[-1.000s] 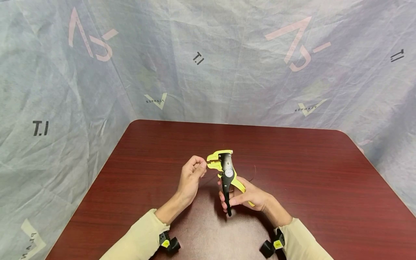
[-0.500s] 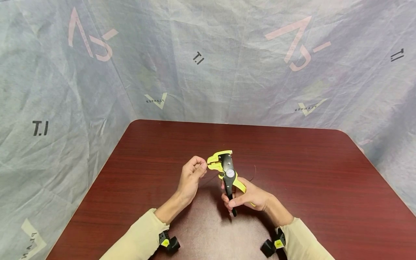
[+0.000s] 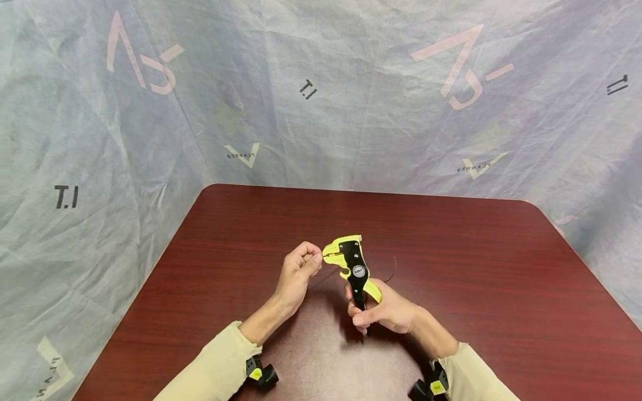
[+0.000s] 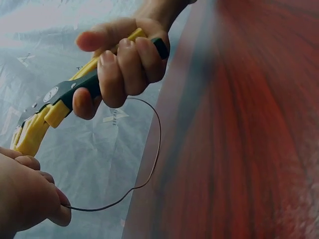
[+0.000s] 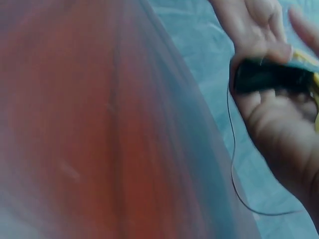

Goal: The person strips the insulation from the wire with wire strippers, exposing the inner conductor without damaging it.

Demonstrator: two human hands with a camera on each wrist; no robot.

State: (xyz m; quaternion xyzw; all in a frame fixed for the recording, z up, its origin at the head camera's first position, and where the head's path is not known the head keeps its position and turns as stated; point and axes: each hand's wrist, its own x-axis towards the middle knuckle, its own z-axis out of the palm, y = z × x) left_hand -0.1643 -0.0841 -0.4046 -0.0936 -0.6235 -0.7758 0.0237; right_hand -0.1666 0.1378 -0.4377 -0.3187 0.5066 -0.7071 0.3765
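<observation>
A yellow and black wire stripper [image 3: 357, 262] is held above the table, its nose pointing left. My right hand [image 3: 391, 311] grips its handles, with the fingers curled round them as the left wrist view shows. At the nose, my left hand [image 3: 297, 272] pinches a thin dark wire [image 4: 159, 139] between thumb and fingers. From the left hand the wire loops out below the tool and back up behind the right hand. Fingertips hide the spot where the wire meets the stripper's jaws. In the right wrist view the stripper [image 5: 271, 77] is blurred.
A dark red wooden table [image 3: 451, 250] spreads under both hands. Grey printed cloth [image 3: 351, 111] hangs behind it and along its sides. Each wrist carries a small black camera, such as the right wrist camera [image 3: 426, 387].
My right hand has squeezed the stripper's handles closer together. The tool has shifted slightly right and down, and the left hand has followed a little, still pinching the wire at its nose.
</observation>
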